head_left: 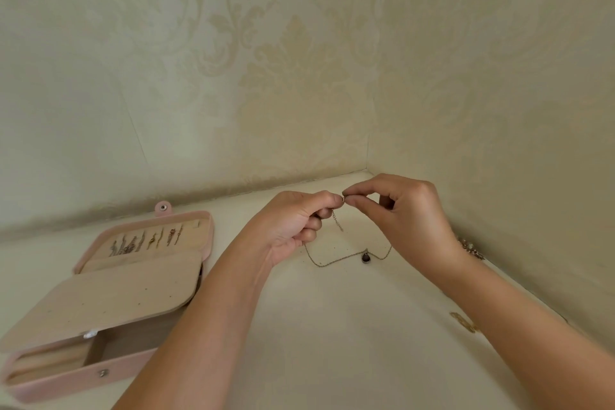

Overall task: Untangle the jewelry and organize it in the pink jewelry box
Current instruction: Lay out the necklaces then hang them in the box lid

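The open pink padded jewelry box (66, 384) lies at the left on the pale surface (332, 343). Right of it, the thin chain necklace with dark pendant (332, 262) hangs from the left hand (293, 223) and right hand (409, 220). A small gold trinket (464, 321) lies farther right.

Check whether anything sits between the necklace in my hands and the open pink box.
Nothing visible on the table does. Only your own left hand lies between the necklace and the pink jewelry box.
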The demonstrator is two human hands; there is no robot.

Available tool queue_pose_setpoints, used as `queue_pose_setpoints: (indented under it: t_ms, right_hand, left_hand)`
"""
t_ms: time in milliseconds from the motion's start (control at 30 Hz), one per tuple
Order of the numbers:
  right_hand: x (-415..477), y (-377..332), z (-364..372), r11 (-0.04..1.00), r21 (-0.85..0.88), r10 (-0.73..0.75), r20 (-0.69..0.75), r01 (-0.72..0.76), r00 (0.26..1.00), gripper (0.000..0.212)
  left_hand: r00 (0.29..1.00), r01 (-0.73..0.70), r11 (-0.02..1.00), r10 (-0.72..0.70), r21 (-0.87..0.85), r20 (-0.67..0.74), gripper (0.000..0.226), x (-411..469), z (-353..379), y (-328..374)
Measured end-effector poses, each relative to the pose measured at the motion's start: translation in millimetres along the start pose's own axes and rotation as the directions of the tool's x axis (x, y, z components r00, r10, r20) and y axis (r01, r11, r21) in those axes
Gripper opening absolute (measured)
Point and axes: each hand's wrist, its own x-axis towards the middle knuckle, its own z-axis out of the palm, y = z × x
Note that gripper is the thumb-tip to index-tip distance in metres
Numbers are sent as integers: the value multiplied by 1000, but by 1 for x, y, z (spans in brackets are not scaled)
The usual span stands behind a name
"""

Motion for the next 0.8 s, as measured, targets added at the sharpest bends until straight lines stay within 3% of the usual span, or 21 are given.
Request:
queue_pose_setpoints:
  t_ms: [300,400,533,633,800]
  right_hand:
    - [1,1,3,993,-97,-66,-13,64,998,10]
    - [2,0,1,999,-49,14,7,-14,1000,10]
    - [3,4,-3,981,12,185,210,-192,960,11]
    - [5,11,-4,964,-13,254,338,-266,906,9]
    - [2,12,-3,936,94,236,550,-340,801,7]
  left_hand:
    - [999,-24,1000,24,-5,35,9,0,0,2]
    - [997,-67,989,63,131,32,14,-2,-3,2]
    - [991,-130,919,123,373,43,25,-5,-5,0]
    - [988,-150,807,143,571,59,27,-6,-8,1]
    - [976,-218,807,187,549,112,25,-10,-10,6]
